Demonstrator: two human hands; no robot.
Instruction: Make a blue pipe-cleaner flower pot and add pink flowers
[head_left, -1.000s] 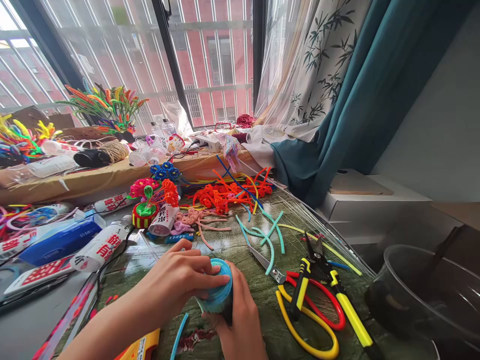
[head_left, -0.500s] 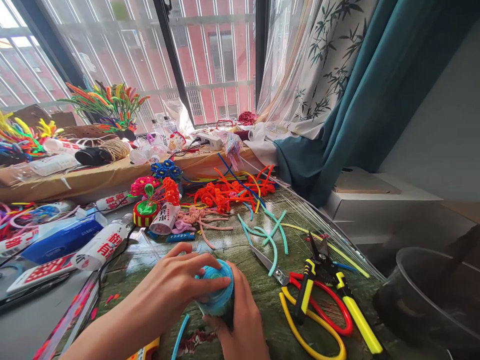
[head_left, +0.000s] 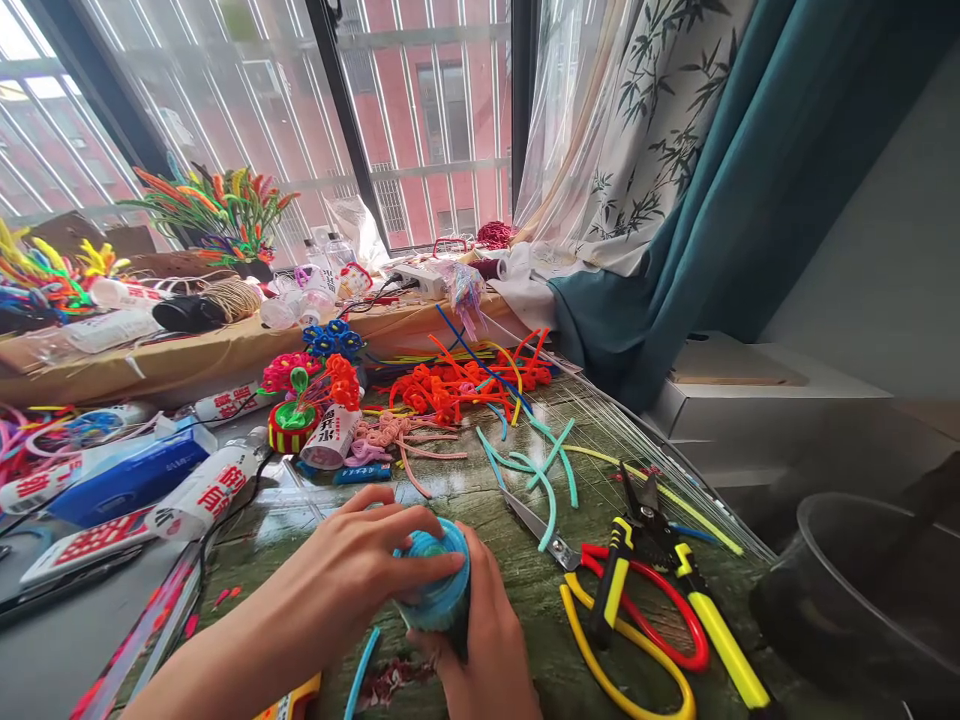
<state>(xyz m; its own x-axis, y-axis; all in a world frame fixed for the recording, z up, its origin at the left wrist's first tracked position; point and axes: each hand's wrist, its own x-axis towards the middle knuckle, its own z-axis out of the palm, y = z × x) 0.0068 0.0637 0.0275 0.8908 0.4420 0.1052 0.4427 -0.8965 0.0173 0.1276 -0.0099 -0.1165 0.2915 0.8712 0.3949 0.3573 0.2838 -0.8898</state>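
Observation:
A round piece coiled from light-blue pipe cleaner (head_left: 435, 605), darker on its lower side, is between my hands above the near part of the table. My left hand (head_left: 367, 555) reaches over it from the left, with its fingers bent onto the top and the thumb lying across the coil. Around the right side and underneath, my right hand (head_left: 487, 635) holds the piece. Its underside is hidden. On the table below my left forearm lies a short blue pipe cleaner (head_left: 363, 670).
On the right lie red-and-yellow scissors (head_left: 630, 620) and black-and-yellow pliers (head_left: 619, 570), beside a clear tub (head_left: 840, 550). Turquoise pipe cleaners (head_left: 551, 465) and orange pipe-cleaner flowers (head_left: 442, 390) are farther back. Bottles (head_left: 217, 485) and a blue box (head_left: 135, 475) crowd the left.
The hands and the blue coiled piece stay almost still. The whole view has shifted very slightly.

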